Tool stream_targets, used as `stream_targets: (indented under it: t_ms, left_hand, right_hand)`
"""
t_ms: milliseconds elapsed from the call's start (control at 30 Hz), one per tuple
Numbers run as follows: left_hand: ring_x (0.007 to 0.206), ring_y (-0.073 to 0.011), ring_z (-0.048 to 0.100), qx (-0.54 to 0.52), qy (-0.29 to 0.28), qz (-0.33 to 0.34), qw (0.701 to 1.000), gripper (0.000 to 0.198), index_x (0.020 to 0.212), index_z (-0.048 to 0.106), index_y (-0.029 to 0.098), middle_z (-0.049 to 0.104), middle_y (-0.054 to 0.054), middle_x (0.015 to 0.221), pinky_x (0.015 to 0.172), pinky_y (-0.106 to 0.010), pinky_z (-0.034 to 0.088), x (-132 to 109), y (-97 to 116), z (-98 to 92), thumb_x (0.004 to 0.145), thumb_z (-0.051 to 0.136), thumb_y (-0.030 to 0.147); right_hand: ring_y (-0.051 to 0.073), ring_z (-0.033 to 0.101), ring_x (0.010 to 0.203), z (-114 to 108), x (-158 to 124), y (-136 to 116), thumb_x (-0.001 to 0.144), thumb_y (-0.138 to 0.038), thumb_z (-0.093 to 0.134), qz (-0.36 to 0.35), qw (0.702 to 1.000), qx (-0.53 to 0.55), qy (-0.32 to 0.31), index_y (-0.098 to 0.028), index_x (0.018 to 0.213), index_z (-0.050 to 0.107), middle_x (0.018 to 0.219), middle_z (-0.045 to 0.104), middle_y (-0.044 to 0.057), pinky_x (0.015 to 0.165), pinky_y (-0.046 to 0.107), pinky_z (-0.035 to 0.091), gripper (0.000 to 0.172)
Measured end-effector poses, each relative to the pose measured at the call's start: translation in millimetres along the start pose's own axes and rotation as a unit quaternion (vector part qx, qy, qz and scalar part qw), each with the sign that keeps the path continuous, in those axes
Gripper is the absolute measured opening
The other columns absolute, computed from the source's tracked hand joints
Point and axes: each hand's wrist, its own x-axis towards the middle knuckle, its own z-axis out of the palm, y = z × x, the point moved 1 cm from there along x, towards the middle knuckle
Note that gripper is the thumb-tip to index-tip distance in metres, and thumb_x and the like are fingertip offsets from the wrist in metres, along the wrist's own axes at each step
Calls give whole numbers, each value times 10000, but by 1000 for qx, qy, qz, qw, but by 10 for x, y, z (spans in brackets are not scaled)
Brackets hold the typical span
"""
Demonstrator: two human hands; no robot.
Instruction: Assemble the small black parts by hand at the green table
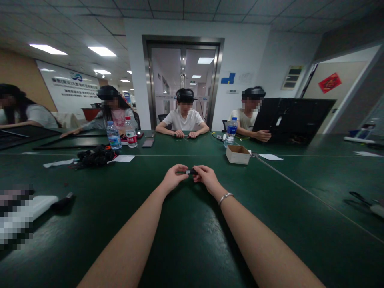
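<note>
A small black USB stick (191, 171) with a silvery end sits between my two hands, just above the green table. My right hand (206, 178) pinches its black end between thumb and fingers. At the silvery end, the thumb and fingertips of my left hand (175, 177) close in from the other side. The stick is small in the view, and my fingers cover both its ends in part. A silver bracelet (225, 198) circles my right wrist.
An open cardboard box (238, 155) stands ahead to the right, near a water bottle (231, 132). Tangled black cables (97, 157) lie ahead to the left, below two bottles. Several people sit across the green table (186, 232). A large black panel (292, 120) stands upright at right.
</note>
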Motion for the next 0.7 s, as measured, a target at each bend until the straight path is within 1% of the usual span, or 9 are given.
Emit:
stream_targets:
  t_ms: [100,233,300,367,400,467,533,633,700]
  left_hand:
    - [807,-142,611,6,-4,-4,1000,270,839,635,146,668,-46,858,850,-314,455,8,-4,-6,597,749,182]
    - [675,-124,591,13,-17,-51,998,286,797,644,128,660,-48,753,677,-261,466,43,-41,10,661,716,369]
    - [579,-118,563,34,-26,-83,996,400,698,634,117,630,-48,640,592,-251,450,58,-61,35,732,606,515]
    - [551,-120,562,45,-26,-94,994,491,673,625,120,621,-52,616,557,-248,443,57,-65,62,762,519,592]
    - [564,-122,573,44,-22,-89,995,477,713,628,125,634,-54,653,552,-245,445,50,-61,72,752,534,591]
    - [610,-124,592,37,-14,-65,997,405,828,625,145,659,-51,761,558,-236,451,31,-45,78,683,659,521]
    - [631,-122,593,45,-14,-45,998,396,854,620,153,663,-46,797,571,-233,457,18,-35,70,607,753,432]
    - [646,-136,597,65,-17,-61,996,363,734,638,132,659,-59,724,604,-247,470,30,-50,50,662,691,484]
    - [647,-148,608,68,-14,-81,994,436,692,640,126,663,-77,719,610,-255,475,48,-71,44,726,589,558]
  right_hand:
    - [88,560,424,10,-14,-15,669,-395,722,0,1000,3,-2,-136,807,630,536,608,-10,442,193,482,307]
    - [91,561,426,16,-33,-38,677,-377,718,5,1000,13,-4,-135,817,631,535,612,-8,442,197,485,293]
    - [94,561,428,14,-35,-41,682,-374,712,9,1000,15,1,-139,820,634,531,609,-8,438,201,485,283]
    - [94,561,429,9,-31,-38,684,-364,710,7,1000,15,1,-143,818,638,532,608,-11,438,203,487,269]
    - [93,561,431,7,-27,-34,686,-359,709,5,1000,16,1,-143,815,639,533,607,-12,439,203,488,261]
    - [92,561,433,3,-15,-22,689,-351,706,2,1000,18,2,-142,808,640,536,607,-11,439,201,488,250]
    - [91,560,431,-1,-4,-10,694,-349,702,4,1000,18,7,-142,804,640,542,610,-8,435,200,488,242]
    - [93,566,435,-3,2,-3,704,-340,697,7,1000,14,8,-146,812,640,552,615,-6,437,201,493,229]
    - [94,568,437,-3,0,-5,709,-332,694,8,1000,13,6,-146,817,640,551,615,-6,441,202,495,222]
